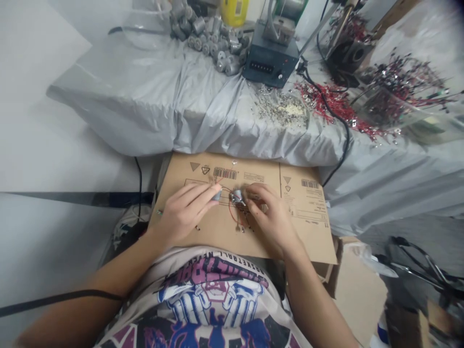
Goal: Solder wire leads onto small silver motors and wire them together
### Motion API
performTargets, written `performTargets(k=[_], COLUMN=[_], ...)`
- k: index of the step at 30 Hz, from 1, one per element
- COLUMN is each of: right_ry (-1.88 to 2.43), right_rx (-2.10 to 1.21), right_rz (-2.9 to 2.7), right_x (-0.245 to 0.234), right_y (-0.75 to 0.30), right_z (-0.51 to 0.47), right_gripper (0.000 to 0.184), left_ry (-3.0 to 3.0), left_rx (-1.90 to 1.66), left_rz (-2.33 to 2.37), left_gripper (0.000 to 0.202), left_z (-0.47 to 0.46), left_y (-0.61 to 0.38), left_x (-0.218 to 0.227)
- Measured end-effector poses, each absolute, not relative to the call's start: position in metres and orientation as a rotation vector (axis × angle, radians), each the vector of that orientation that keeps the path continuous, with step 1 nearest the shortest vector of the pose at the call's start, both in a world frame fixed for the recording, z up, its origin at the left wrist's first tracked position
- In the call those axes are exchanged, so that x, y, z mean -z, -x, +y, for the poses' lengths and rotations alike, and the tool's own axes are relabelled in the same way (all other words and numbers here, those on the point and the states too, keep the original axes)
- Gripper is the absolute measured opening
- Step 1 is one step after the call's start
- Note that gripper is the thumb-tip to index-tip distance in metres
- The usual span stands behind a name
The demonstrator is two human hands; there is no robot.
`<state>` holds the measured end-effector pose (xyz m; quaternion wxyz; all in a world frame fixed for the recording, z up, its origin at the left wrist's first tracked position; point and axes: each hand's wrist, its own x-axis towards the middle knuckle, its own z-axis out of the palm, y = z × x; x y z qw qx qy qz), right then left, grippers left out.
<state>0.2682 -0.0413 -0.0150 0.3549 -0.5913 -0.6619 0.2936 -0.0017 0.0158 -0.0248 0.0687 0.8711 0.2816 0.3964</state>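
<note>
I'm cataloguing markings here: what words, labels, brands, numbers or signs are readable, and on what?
"BASKETBALL NEVE": printed pale fabric shirt; line's end and purple lettering lost in folds.
Brown cardboard box: triangular signs, barcodes; small print unreadable.
Rectangular dark-blue box: front markings too small to read.
Yellow plastic container: label too blurred.

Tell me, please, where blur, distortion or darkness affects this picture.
Head view, right side: the wires look smeared and stretched towards the picture's edge; head view, middle: the metal cylinder in the left hand is soft, its fine detail lost; head view, cardboard: a barcode shows, but the smallest print cannot be read; head view, top right corner: dark.
</note>
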Motion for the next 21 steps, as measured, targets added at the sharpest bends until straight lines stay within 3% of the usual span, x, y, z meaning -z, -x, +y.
performTargets(k=[11,21], right_ry=[1.466,1.315], right_rx=[-0.722,-0.687], right_rz=[-1.649,-1.533], right_x=[0.016,-0.034], right_y=[-0.27,-0.262], right_z=[-0.043,-0.056], right_gripper=[0.026,0.016], left_ry=[-2.403,-2.354], left_rx=[-1.131,-0.625], left_rz=[0.792,0.544], left_gripper=[0.036,0.055], left_z=[0.021,0.025], left_y=[0.015,0.029], left_x=[0.003,-0.045])
